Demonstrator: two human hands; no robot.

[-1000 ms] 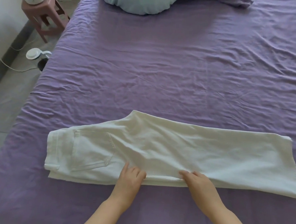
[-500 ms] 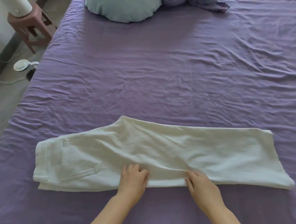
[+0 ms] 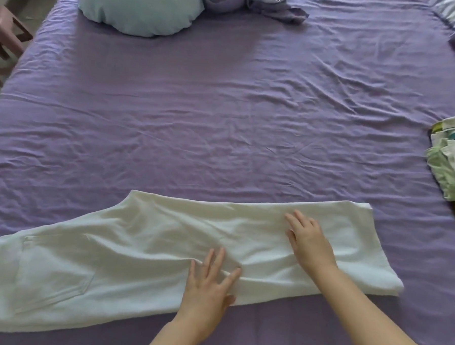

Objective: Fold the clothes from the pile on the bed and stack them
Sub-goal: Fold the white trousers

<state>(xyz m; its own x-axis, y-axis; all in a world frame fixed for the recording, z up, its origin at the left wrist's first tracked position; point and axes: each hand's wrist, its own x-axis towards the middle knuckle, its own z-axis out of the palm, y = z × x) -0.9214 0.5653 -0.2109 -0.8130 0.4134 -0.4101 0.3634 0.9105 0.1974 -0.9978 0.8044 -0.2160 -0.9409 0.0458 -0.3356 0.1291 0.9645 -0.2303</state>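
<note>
The white pants (image 3: 142, 268) lie flat across the near part of the bed (image 3: 223, 124), folded in half the long way, with the back pocket to the left. The left hand (image 3: 210, 287) presses flat on the near edge, fingers straight and spread apart. The right hand (image 3: 309, 242) lies flat on the leg end, fingers straight and a little apart. A pile of clothes (image 3: 451, 160) sits at the right edge, well apart from the pants. A light blue pillow (image 3: 140, 7) and a bunched purple blanket (image 3: 246, 0) lie at the far end. A pink stool (image 3: 3, 36) stands beside the bed on the left.
</note>
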